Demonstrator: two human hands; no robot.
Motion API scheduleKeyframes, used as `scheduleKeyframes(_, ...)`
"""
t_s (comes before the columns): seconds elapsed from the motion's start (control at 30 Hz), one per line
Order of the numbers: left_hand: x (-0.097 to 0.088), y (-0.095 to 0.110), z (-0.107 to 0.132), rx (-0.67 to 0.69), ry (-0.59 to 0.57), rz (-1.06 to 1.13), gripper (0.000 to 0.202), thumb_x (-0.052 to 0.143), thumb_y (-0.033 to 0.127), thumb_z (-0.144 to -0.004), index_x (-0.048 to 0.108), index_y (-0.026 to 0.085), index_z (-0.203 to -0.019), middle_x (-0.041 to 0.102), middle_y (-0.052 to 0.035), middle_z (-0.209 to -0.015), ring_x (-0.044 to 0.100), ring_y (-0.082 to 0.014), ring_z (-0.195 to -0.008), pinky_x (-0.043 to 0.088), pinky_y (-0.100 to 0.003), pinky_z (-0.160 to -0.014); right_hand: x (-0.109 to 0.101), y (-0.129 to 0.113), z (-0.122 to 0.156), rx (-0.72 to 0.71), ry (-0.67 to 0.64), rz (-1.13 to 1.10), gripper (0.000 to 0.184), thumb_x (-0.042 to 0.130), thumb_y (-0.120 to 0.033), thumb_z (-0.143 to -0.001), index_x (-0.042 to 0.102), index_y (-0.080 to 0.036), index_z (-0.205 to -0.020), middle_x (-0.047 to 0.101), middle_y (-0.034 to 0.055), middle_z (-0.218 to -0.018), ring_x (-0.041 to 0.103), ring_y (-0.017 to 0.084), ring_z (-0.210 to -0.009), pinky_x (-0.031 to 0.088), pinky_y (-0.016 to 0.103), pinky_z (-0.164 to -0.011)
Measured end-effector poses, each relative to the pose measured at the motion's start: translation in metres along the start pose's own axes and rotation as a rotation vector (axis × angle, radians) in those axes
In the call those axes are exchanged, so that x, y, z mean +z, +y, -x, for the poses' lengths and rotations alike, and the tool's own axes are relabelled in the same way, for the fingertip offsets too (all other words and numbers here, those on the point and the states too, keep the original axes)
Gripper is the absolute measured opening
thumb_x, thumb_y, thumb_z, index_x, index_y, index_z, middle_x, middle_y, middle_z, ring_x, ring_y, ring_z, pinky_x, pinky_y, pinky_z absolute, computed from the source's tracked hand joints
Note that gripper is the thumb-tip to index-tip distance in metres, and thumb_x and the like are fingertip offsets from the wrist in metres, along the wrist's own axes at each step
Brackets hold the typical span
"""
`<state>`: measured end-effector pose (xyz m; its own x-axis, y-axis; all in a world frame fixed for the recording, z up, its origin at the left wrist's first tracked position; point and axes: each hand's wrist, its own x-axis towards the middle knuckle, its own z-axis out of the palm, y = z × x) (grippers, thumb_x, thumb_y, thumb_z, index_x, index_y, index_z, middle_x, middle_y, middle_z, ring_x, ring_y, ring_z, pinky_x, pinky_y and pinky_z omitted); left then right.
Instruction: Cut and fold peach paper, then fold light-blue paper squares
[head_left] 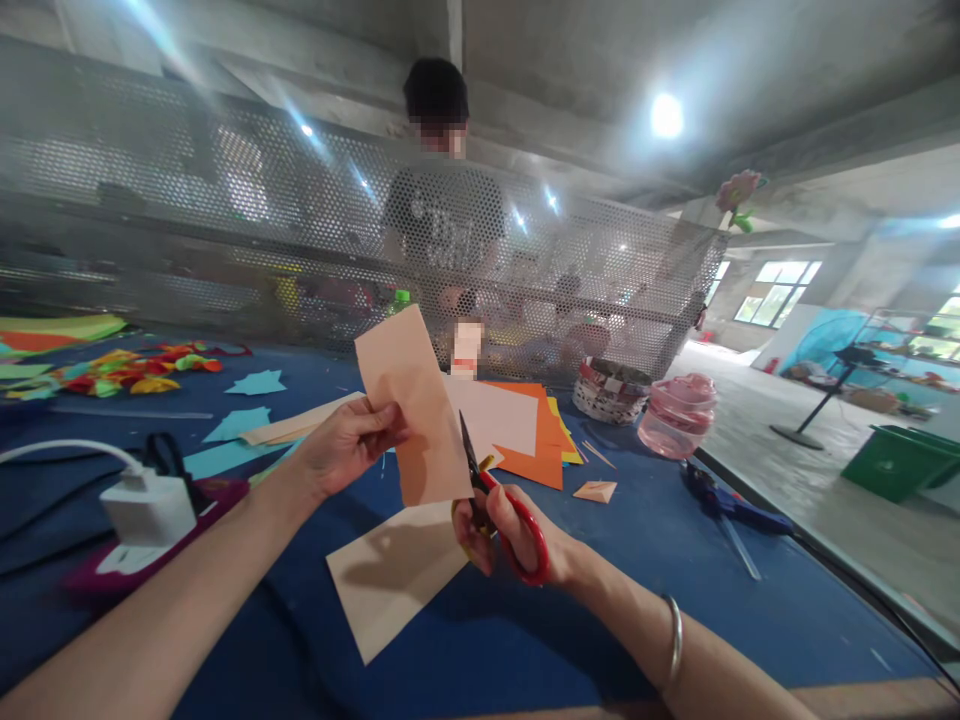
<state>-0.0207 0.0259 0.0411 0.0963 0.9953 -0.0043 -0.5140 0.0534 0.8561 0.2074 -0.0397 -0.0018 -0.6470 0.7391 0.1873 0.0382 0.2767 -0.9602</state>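
Note:
My left hand (360, 440) pinches a tan sheet of paper (424, 440) by its left side and holds it up over the table. In my right hand (502, 525) is a pair of scissors (536, 545) with red and yellow on the handles. Their dark blades point up along the sheet's right edge; whether they cut into it I cannot tell. A second tan sheet (390, 590) lies flat on the blue table below both hands, partly hidden by the held sheet. Behind stand stacked orange sheets (536, 465) with a pale sheet (510, 415) on top.
Left are a white charger (150, 510) on a purple power strip (217, 500), blue paper scraps (255, 382) and colourful pieces (142, 370). A woven basket (611, 390), pink jar (675, 415) and blue glue gun (739, 510) stand right. Behind the perforated screen (315, 220) is a person (442, 210).

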Motion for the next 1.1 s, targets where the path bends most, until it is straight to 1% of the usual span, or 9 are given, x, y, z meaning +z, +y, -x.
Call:
scheduleKeyframes(0.1,0.001,0.0,0.001,-0.011,0.01,0.002,0.027,0.057,-0.012,-0.08,0.072,0.007,-0.068,0.072,-0.0059,-0.064,0.071,-0.015,-0.054,0.062,-0.019,-0.054,0.0,0.002,0.0,-0.004,0.009,0.0,0.074,0.03,-0.089,-0.081,0.056,-0.021,-0.077,0.051,0.0005,-0.053,0.049,0.016,-0.05,0.038,0.033,-0.056)
scheduleKeyframes(0.23,0.0,-0.002,0.0,0.011,-0.028,0.026,0.027,0.057,-0.012,-0.08,0.072,0.006,-0.067,0.071,-0.0063,-0.063,0.072,-0.0156,-0.057,0.063,-0.02,-0.059,0.0,0.009,0.001,-0.03,0.033,-0.01,0.072,0.029,-0.086,-0.085,0.057,-0.02,-0.075,0.051,0.0008,-0.051,0.047,0.015,-0.047,0.036,0.032,-0.052)
scheduleKeyframes(0.33,0.0,-0.003,-0.001,0.031,-0.065,0.072,0.029,0.054,-0.008,-0.085,0.071,0.006,-0.065,0.068,-0.0044,-0.06,0.071,-0.0141,-0.057,0.064,-0.023,-0.063,0.0,0.013,0.002,-0.031,0.074,-0.045,0.069,0.034,-0.084,-0.087,0.057,-0.02,-0.073,0.049,-0.0005,-0.048,0.045,0.013,-0.043,0.035,0.03,-0.048)
scheduleKeyframes(0.5,0.003,-0.001,0.0,0.065,0.0,0.17,0.03,0.049,0.0,-0.093,0.072,0.012,-0.078,0.075,-0.0028,-0.073,0.072,-0.0154,-0.061,0.066,-0.03,-0.06,0.002,0.012,0.001,-0.037,0.111,-0.063,0.068,0.039,-0.082,-0.087,0.057,-0.019,-0.068,0.046,-0.002,-0.04,0.042,0.01,-0.038,0.033,0.026,-0.043)
scheduleKeyframes(0.63,0.003,-0.002,0.0,0.068,-0.001,0.166,0.032,0.047,0.003,-0.095,0.072,0.013,-0.078,0.075,-0.0027,-0.072,0.073,-0.0149,-0.061,0.066,-0.03,-0.061,0.004,0.01,0.001,-0.015,0.131,-0.051,0.067,0.039,-0.081,-0.088,0.055,-0.019,-0.065,0.045,-0.0026,-0.038,0.041,0.009,-0.035,0.031,0.024,-0.04)
scheduleKeyframes(0.83,-0.001,-0.003,-0.003,0.091,-0.035,0.127,0.028,0.049,0.007,-0.096,0.074,0.014,-0.085,0.076,-0.004,-0.076,0.072,-0.0143,-0.063,0.065,-0.028,-0.064,0.003,0.01,0.002,-0.003,0.077,-0.043,0.067,0.038,-0.082,-0.087,0.056,-0.02,-0.07,0.048,-0.0018,-0.042,0.041,0.011,-0.039,0.032,0.027,-0.044)
scheduleKeyframes(0.9,-0.003,-0.004,-0.003,0.085,-0.04,0.116,0.025,0.052,0.007,-0.094,0.073,0.014,-0.084,0.076,-0.0038,-0.075,0.072,-0.0148,-0.063,0.065,-0.028,-0.063,0.002,0.009,0.001,-0.018,0.063,-0.026,0.067,0.037,-0.084,-0.085,0.056,-0.021,-0.069,0.05,-0.0003,-0.047,0.044,0.013,-0.045,0.037,0.03,-0.049)
scheduleKeyframes(1.0,-0.003,-0.005,-0.002,0.061,-0.067,0.098,0.018,0.06,0.007,-0.09,0.072,0.014,-0.08,0.076,-0.0033,-0.074,0.072,-0.0148,-0.062,0.064,-0.026,-0.06,0.002,0.009,0.0,-0.067,0.07,-0.004,0.068,0.035,-0.085,-0.085,0.051,-0.024,-0.06,0.05,0.0025,-0.054,0.049,0.017,-0.057,0.045,0.033,-0.06)
scheduleKeyframes(1.1,-0.002,-0.007,-0.001,0.041,-0.108,0.066,0.009,0.066,0.009,-0.087,0.073,0.014,-0.083,0.076,-0.0042,-0.078,0.072,-0.0155,-0.064,0.064,-0.025,-0.061,0.002,0.009,0.001,-0.065,0.068,-0.002,0.069,0.032,-0.084,-0.086,0.058,-0.022,-0.071,0.05,0.0011,-0.056,0.047,0.016,-0.055,0.045,0.033,-0.059)
